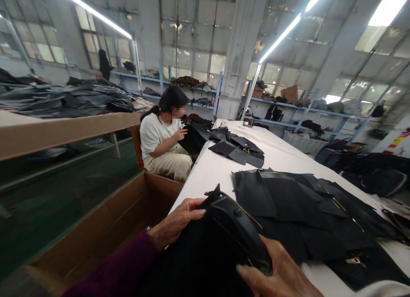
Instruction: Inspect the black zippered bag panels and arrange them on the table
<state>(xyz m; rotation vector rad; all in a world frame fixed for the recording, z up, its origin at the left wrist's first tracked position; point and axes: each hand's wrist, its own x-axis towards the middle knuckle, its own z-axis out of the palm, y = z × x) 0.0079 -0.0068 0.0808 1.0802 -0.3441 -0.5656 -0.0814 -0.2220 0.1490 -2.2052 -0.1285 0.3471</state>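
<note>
My left hand (pixel 179 222) pinches the upper corner of a black fabric piece (pixel 195 258) between thumb and fingers. The piece hangs down in front of me, past the near table edge. My right hand (pixel 275 267) is closed around the lower end of a smooth, curved black object (pixel 241 228) with a small round knob. Its far end lies against the fabric near my left fingers. Whether it is a tool or part of the piece, I cannot make out. A gold-coloured zipper edge runs along its right side.
Many black pieces with gold zippers (pixel 288 198) cover the white table (pixel 278 139), with another pile (pixel 238 149) farther back. A co-worker (pixel 163 134) sits at the left side, handling black material. An open cardboard box (pixel 96 233) stands left of me. Blue shelves (pixel 272 102) line the wall.
</note>
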